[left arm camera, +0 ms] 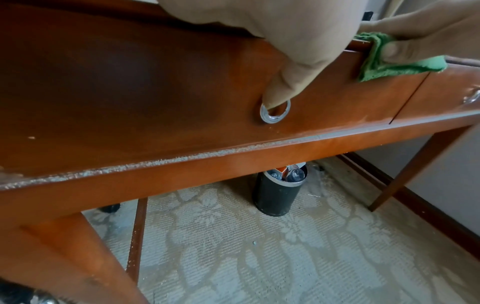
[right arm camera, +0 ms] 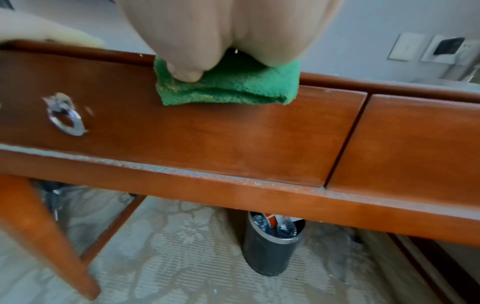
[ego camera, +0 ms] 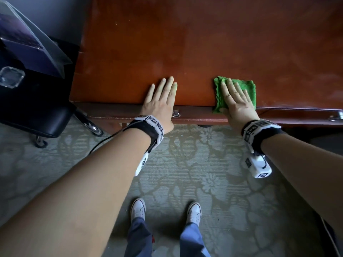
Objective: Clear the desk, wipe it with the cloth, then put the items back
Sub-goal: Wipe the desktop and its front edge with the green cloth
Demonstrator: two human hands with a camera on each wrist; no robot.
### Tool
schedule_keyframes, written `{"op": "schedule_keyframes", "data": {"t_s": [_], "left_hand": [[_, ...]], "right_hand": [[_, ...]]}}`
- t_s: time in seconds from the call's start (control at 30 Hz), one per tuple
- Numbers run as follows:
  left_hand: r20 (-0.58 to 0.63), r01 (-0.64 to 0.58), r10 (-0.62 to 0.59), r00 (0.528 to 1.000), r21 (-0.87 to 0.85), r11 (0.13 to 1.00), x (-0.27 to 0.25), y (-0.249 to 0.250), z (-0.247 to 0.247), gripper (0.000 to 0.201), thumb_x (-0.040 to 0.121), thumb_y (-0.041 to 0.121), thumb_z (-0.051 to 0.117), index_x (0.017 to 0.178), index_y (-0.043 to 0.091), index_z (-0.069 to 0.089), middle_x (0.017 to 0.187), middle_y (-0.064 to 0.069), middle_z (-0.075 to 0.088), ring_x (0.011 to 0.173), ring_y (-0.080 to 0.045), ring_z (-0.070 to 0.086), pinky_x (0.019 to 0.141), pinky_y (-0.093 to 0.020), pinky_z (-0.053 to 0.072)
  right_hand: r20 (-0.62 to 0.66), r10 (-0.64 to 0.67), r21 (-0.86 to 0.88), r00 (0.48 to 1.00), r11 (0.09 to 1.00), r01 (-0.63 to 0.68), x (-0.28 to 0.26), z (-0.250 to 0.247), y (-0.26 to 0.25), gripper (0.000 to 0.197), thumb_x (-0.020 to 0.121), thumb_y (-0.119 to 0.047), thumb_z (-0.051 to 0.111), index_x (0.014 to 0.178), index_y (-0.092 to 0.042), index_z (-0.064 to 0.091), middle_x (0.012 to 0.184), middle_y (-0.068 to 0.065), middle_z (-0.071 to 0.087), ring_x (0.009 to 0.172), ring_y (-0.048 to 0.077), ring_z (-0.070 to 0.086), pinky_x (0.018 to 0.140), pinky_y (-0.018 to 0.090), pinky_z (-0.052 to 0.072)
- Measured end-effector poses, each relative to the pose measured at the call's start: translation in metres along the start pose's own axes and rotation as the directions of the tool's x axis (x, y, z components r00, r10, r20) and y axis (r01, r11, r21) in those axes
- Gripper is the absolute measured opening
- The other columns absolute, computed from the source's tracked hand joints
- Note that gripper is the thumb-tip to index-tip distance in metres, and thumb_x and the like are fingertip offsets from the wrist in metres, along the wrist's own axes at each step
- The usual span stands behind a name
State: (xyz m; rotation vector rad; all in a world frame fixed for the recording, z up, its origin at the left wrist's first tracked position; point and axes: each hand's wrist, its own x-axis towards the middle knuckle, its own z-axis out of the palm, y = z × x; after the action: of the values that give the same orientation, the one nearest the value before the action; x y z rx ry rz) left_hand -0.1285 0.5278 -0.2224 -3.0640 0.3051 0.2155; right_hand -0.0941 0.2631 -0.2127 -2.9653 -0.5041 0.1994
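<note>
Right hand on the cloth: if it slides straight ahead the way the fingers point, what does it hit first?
Nothing that shows. The right hand lies flat on the green cloth at the desk's front edge, fingers pointing toward the back. Ahead is bare wood to the top of the head view; anything beyond is out of frame.

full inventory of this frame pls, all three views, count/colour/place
Reddish-brown wooden desk: 1, fills upper frame, bare top in view.
Folded green terry cloth: 1, at near desk edge, draped over the front, under right hand.
Silver metal ring pulls: 2, on drawer fronts.
Black office chair: 1, left of desk, holding a clear plastic sheet and clear square dish.
Dark cylindrical waste bin: 1, under desk, holds rubbish.
Grey-green floral carpet: floor.
White sneakers: 2.
Left hand: flat on desk edge.
Right hand: presses cloth, thumb over edge.
</note>
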Motion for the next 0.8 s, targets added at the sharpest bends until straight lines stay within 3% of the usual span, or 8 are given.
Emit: {"op": "schedule_keyframes", "data": {"t_s": [0.13, 0.27, 0.37, 0.47, 0.63, 0.8], "left_hand": [[0.012, 0.013, -0.013, 1.0, -0.02, 1.0, 0.0, 0.001, 0.0, 0.112, 0.073, 0.023, 0.066, 0.155, 0.011, -0.009, 0.163, -0.004, -0.015, 0.151, -0.022, -0.009, 0.122, -0.045, 0.0], [0.028, 0.02, -0.019, 0.999, -0.028, 0.999, 0.0, 0.001, -0.004, 0.109, 0.074, 0.022, 0.063, 0.155, 0.011, -0.008, 0.163, -0.003, -0.015, 0.151, -0.021, -0.009, 0.122, -0.043, 0.0], [-0.006, 0.037, -0.038, 0.999, -0.066, 0.997, -0.001, 0.003, -0.007, 0.098, 0.079, 0.024, 0.056, 0.156, 0.01, -0.003, 0.164, -0.003, -0.009, 0.151, -0.019, -0.006, 0.122, -0.041, -0.001], [-0.028, 0.06, -0.062, 0.998, -0.075, 0.995, -0.001, 0.004, -0.006, 0.097, 0.077, 0.022, 0.056, 0.156, 0.012, 0.001, 0.164, -0.001, -0.006, 0.151, -0.017, -0.005, 0.122, -0.04, -0.001], [0.087, 0.057, -0.053, 0.995, -0.054, 0.997, 0.002, 0.004, -0.01, 0.121, 0.066, 0.018, 0.068, 0.154, 0.013, -0.014, 0.161, 0.0, -0.023, 0.148, -0.017, -0.02, 0.122, -0.042, -0.005], [0.118, 0.044, -0.041, 0.992, -0.026, 0.999, -0.001, 0.003, -0.014, 0.121, 0.067, 0.017, 0.067, 0.153, 0.013, -0.018, 0.16, -0.002, -0.025, 0.149, -0.018, -0.018, 0.122, -0.042, -0.006]], "right_hand": [[-0.004, 0.044, -0.017, 0.999, 0.999, -0.044, 0.003, 0.005, -0.03, 0.073, 0.1, -0.024, 0.048, 0.158, -0.017, 0.004, 0.165, 0.005, -0.001, 0.151, 0.027, -0.002, 0.12, 0.04, -0.004], [0.075, -0.079, 0.006, 0.994, 0.997, 0.079, 0.029, 0.006, -0.089, 0.07, 0.102, -0.03, 0.041, 0.157, -0.017, 0.0, 0.164, 0.004, -0.008, 0.151, 0.025, -0.008, 0.12, 0.039, -0.007], [0.073, -0.085, 0.073, 0.994, 0.994, 0.079, 0.041, 0.007, -0.122, 0.064, 0.104, -0.032, 0.034, 0.158, -0.016, 0.003, 0.165, 0.003, -0.005, 0.151, 0.024, -0.007, 0.121, 0.041, -0.005], [0.097, -0.075, 0.125, 0.992, 0.99, 0.063, 0.045, 0.004, -0.12, 0.061, 0.104, -0.03, 0.032, 0.158, -0.017, 0.006, 0.165, 0.002, -0.003, 0.151, 0.024, -0.005, 0.12, 0.04, -0.003], [0.136, -0.072, 0.144, 0.988, 0.988, 0.052, 0.077, -0.008, -0.112, 0.061, 0.103, -0.03, 0.029, 0.158, -0.02, 0.003, 0.165, 0.0, -0.005, 0.151, 0.021, -0.007, 0.121, 0.039, -0.003], [0.054, 0.17, 0.089, 0.984, 0.981, -0.175, 0.069, -0.004, -0.064, 0.065, 0.102, -0.037, 0.03, 0.158, -0.022, 0.001, 0.165, -0.003, -0.006, 0.151, 0.018, -0.004, 0.121, 0.038, -0.003]]}}
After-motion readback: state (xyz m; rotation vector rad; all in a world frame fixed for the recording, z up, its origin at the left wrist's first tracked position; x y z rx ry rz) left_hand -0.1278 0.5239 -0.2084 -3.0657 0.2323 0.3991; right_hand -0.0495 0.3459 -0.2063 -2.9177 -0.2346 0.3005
